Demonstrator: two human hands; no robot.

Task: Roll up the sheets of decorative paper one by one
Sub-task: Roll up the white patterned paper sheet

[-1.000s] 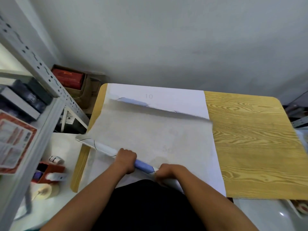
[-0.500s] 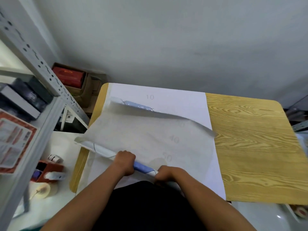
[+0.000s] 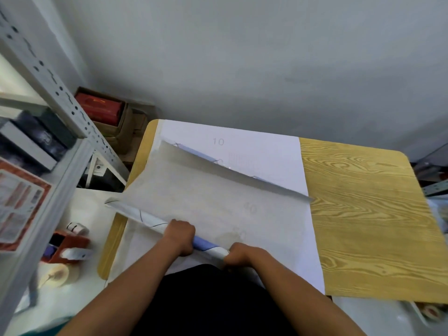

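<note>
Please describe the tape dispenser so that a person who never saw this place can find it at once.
Start at the yellow wood-grain table and go past its left edge to the white surface below the grey metal shelf rack. There sits the reddish-brown tape dispenser. Unlike the pale tape roll lying flat just nearer the viewer, it is dark, blocky and has a white front piece.

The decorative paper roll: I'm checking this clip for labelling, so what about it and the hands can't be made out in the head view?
- The fingertips of the left hand and right hand: curled under the roll, hidden.
- The roll's right end: covered by the right hand.
- The sheet's printed face: turned down, only slivers of blue show at its far edge.
- Numbers on the white mat beneath: faint, partly covered by the sheet.
</note>
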